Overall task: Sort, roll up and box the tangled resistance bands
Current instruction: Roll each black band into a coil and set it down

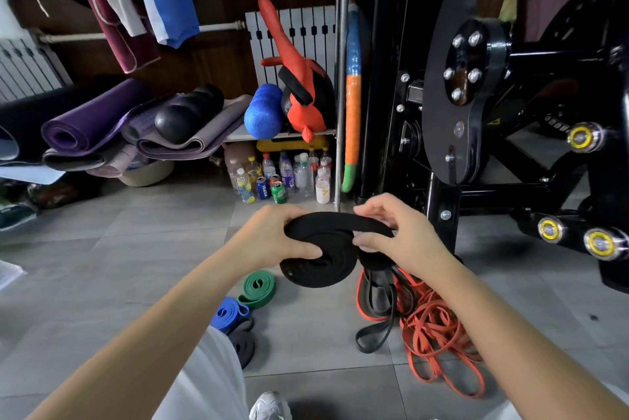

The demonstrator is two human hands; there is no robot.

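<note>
Left hand (272,236), right hand (406,236) grip flat black band coil (320,268).

Both hands hold a black band (320,266) above the floor (119,249). The left hand (272,237) grips the wound coil, thumb pressed on its face. The right hand (408,239) pinches the outer wrap at the coil's right edge with its fingers (374,207). On the floor by the left arm lie a green roll (258,287), a blue roll (228,313) and a grey roll (243,346), close together in a line. Under the right arm lies a tangle (439,327) of orange and black bands. Bottles (282,174) and mats (92,120) sit along the floor's far edge.
</note>
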